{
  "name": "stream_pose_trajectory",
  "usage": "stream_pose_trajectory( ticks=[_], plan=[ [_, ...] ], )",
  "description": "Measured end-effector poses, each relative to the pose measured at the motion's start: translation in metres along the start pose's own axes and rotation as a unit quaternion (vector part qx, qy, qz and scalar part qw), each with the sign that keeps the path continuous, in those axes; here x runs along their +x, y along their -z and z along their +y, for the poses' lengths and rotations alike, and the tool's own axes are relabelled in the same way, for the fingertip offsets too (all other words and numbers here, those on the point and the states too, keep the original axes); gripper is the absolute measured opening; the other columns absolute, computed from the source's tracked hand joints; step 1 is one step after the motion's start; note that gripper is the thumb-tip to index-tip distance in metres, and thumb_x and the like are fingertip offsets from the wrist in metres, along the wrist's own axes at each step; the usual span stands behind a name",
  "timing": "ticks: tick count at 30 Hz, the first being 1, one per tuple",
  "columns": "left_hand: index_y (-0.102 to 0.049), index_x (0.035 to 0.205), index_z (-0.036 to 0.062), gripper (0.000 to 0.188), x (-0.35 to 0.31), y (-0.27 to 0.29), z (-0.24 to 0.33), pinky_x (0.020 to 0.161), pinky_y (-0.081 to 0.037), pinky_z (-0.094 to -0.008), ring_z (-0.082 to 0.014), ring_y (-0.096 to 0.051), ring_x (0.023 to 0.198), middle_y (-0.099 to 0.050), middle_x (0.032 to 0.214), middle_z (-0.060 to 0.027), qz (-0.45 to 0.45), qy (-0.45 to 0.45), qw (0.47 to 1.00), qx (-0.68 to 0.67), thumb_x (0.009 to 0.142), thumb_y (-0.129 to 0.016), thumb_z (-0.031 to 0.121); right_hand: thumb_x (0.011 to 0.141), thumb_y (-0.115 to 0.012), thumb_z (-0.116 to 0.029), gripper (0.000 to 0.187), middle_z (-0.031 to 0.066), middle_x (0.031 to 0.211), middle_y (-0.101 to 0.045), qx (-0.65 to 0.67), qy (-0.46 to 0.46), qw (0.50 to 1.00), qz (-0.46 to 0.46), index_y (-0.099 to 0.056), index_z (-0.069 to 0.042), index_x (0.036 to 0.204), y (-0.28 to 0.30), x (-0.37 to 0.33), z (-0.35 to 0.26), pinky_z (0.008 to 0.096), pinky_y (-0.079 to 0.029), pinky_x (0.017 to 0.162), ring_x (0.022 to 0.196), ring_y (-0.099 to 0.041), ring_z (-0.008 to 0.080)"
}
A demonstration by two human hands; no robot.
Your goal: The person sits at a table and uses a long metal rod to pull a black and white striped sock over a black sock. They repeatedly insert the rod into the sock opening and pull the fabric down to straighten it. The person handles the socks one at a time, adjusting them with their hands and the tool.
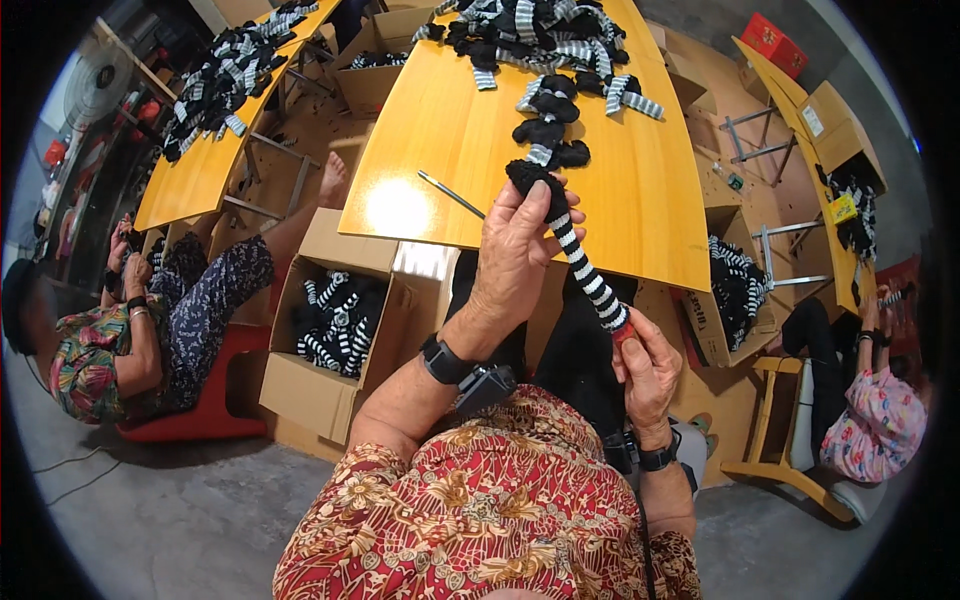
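Note:
Between my hands stretches a knitted piece (590,272), a narrow tube with black and white stripes, a bunched black end at the top and a red tip below. Whether it is a sock or a long-cuffed glove I cannot tell. My left hand (512,250) grips its black end, thumb on top, just over the table's front edge. Lower and to the right, my right hand (648,375) pinches the red tip. Just beyond my left hand, several black and grey-striped knitted pieces (545,103) trail up to a large heap (530,30).
A thin metal rod (450,194) lies on the yellow table (430,130). Open cardboard boxes of striped pieces stand left (310,400) and right (708,325). One person (120,360) sits at far left, another (875,420) at far right, near side tables.

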State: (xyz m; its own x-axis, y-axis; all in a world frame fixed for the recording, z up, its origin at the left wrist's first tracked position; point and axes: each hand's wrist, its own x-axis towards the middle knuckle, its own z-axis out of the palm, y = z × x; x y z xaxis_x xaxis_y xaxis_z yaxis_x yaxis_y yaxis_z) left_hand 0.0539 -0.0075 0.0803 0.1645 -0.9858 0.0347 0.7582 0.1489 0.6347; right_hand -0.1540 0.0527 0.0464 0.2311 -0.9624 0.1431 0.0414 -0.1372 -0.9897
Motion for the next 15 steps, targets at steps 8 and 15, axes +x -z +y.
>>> stream_pose_trajectory(
  ticks=[8, 15],
  plan=[
    [-0.059, 0.107, 0.0116, 0.019, 0.010, 0.023, 0.001, 0.084, -0.049, -0.0320, -0.0096, -0.059, 0.091, -0.064, 0.095, 0.0020, 0.046, 0.017, 0.996, -0.078, 0.096, -0.057, 0.027, 0.092, -0.057, -0.011, 0.035, 0.0020, 0.087, -0.060, -0.117, 0.049, 0.992, 0.004, -0.059, 0.000, 0.124, 0.009, -0.011, -0.002, 0.0202, -0.036, 0.051, 0.058, -0.044, 0.0044],
    [-0.058, 0.109, 0.0087, 0.017, 0.006, 0.000, -0.012, 0.079, -0.052, -0.0250, -0.0109, -0.064, 0.089, -0.067, 0.099, -0.0023, 0.046, 0.013, 0.996, -0.082, 0.096, -0.057, 0.021, 0.092, -0.055, -0.009, 0.035, 0.0079, 0.097, -0.063, -0.173, 0.065, 0.980, 0.072, -0.058, 0.002, 0.125, -0.007, -0.017, 0.012, 0.0267, -0.047, 0.068, 0.075, -0.057, 0.0136]
  ],
)
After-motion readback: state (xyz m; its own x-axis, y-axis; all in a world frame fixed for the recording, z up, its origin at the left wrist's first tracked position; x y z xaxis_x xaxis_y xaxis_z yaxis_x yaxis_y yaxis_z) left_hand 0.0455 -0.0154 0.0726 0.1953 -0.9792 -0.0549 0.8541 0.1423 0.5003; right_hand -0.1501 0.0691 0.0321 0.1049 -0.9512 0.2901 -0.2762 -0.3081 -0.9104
